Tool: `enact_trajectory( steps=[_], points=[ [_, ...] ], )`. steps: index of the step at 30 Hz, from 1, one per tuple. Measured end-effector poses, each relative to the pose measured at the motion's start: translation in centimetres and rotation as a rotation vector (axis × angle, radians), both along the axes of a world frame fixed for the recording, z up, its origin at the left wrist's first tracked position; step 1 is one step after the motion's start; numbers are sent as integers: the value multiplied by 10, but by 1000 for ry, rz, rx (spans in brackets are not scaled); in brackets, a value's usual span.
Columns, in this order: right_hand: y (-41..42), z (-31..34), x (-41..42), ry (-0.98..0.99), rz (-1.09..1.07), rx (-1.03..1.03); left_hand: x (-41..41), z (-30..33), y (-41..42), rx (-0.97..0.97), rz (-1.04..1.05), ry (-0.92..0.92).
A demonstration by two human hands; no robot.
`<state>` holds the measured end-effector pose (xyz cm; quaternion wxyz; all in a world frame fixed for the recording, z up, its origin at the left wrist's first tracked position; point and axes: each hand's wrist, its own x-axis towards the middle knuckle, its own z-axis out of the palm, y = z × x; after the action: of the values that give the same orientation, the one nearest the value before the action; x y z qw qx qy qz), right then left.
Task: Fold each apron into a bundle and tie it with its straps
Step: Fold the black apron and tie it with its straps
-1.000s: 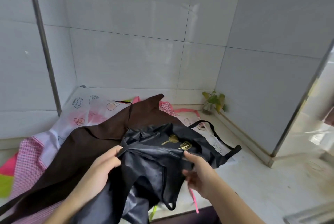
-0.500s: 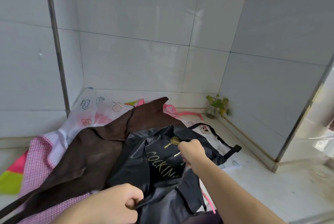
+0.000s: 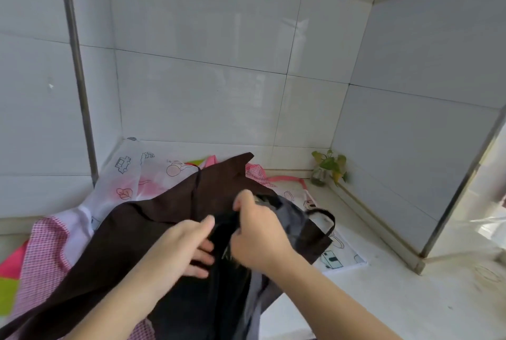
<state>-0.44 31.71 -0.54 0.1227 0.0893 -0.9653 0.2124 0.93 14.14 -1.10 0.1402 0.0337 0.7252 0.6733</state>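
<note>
The glossy black fabric apron (image 3: pixel 219 298) is gripped by the right hand (image 3: pixel 257 241) and touched by the straight-fingered left hand (image 3: pixel 186 249); edges should be aligned before folding

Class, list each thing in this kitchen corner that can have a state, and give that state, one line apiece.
black apron: bunched, unfolded, not tied
brown apron: spread loose, unfolded
white printed apron: lying flat under the brown apron
left hand: fingers straight, against the black apron
right hand: gripping the black apron
plant: upright in the corner
</note>
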Motion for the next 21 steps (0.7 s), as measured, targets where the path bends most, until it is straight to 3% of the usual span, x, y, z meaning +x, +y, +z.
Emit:
enact_trajectory(
  steps=[1,4,7,8,12,16,21],
  points=[
    [-14,10,9,4,116,2,-10,9,9,150,21,-98],
    [-35,22,35,-51,411,66,-32,8,5,380,-29,-95],
    [-27,12,44,-29,579,79,-17,12,5,322,39,-275],
    [-23,6,45,-22,588,17,-14,-1,-1,325,71,-254],
    [-6,-10,39,103,387,-318,-18,-11,1,398,221,-135],
    [6,-1,22,-294,20,-757,-6,-1,11,310,156,-37],
    [10,23,13,-619,-137,-786,11,16,19,307,81,87]
  ],
)
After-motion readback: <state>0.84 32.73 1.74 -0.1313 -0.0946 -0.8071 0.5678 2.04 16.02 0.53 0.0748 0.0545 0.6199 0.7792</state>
